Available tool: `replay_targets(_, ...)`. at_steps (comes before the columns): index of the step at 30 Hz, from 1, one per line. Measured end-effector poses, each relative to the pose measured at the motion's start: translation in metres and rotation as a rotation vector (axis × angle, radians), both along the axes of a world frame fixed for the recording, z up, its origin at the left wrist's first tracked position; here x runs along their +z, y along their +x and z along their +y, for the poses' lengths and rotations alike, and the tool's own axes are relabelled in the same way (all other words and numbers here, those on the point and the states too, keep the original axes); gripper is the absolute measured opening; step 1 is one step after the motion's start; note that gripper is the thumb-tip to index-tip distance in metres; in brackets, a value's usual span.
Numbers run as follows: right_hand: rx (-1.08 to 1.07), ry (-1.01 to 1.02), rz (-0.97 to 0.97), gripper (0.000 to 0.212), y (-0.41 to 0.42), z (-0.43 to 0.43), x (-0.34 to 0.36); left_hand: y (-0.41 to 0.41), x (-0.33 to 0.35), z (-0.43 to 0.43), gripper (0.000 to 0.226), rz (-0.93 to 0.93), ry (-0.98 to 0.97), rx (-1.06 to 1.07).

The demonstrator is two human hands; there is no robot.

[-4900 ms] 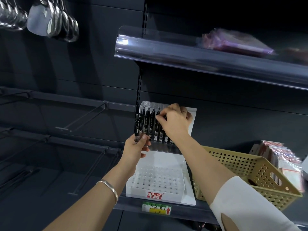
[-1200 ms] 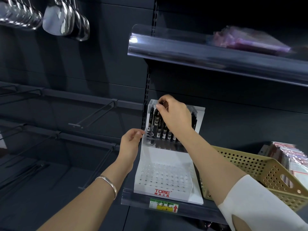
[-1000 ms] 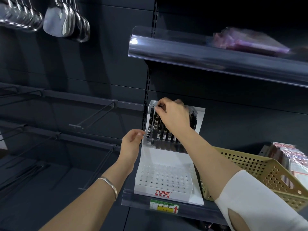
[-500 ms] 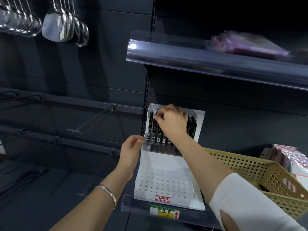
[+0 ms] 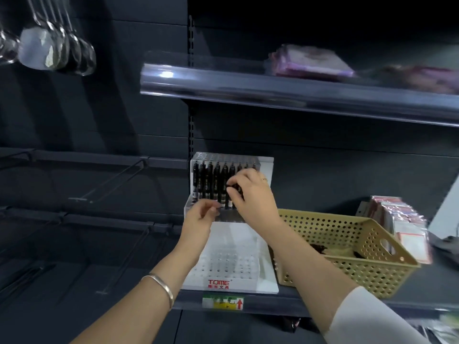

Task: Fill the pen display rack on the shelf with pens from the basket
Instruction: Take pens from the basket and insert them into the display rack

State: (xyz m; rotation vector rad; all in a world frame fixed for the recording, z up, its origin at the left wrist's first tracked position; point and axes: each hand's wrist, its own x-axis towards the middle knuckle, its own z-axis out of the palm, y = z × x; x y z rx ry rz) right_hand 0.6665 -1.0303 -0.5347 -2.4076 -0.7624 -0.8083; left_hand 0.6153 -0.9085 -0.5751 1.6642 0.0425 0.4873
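The white pen display rack (image 5: 265, 284), marked TOME, stands on the shelf. Its raised back tier holds a row of several black pens (image 5: 211, 180); the lower front tier of holes has none in it. My right hand (image 5: 250, 194) is at the right part of that row, thumb and fingers pinching the top of a black pen (image 5: 233, 187). My left hand (image 5: 201, 217) is loosely curled, with its fingertips at the clear front ledge of the back tier. The tan perforated basket (image 5: 347, 266) sits right of the rack with a few dark pens (image 5: 320, 248) inside.
A clear-edged upper shelf (image 5: 273, 88) juts out above the rack with pink packets on it. Packaged goods (image 5: 402, 227) stand right of the basket. Empty peg hooks (image 5: 109, 180) stick out on the left, and metal ladles (image 5: 54, 48) hang at top left.
My right hand moved right along the pen row and lower, to a pen farther right. My left hand shifted from the rack's left edge to the back tier's front ledge.
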Motion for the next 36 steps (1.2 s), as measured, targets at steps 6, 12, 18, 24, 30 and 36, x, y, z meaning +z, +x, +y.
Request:
replay_targets(6, -0.069, 0.0, 0.173, 0.023, -0.007, -0.086, -0.025, 0.004, -0.001, -0.074, 0.019, 0.01, 0.178, -0.229)
replay_targets(12, -0.149, 0.064, 0.276, 0.021, -0.003, -0.171, -0.04, 0.023, -0.007, -0.139, 0.02, 0.026, 0.326, -0.353)
replay_targets(18, -0.16, 0.101, 0.491, 0.029, 0.012, -0.22, -0.047, 0.057, -0.015, -0.179, 0.015, 0.064, 0.561, -0.376)
replay_targets(24, -0.118, -0.07, 0.674, 0.035, 0.045, -0.246, -0.05, 0.098, -0.027, -0.193, 0.017, 0.2, 0.888, -0.464)
replay_targets(30, -0.099, -0.188, 0.757, 0.033, 0.085, -0.259, -0.061, 0.151, -0.05, -0.207, 0.026, 0.382, 1.035, -0.552)
replay_targets(36, -0.137, -0.194, 0.799, 0.026, 0.105, -0.264, -0.086, 0.173, -0.069, -0.224, 0.037, 0.411, 1.137, -0.565)
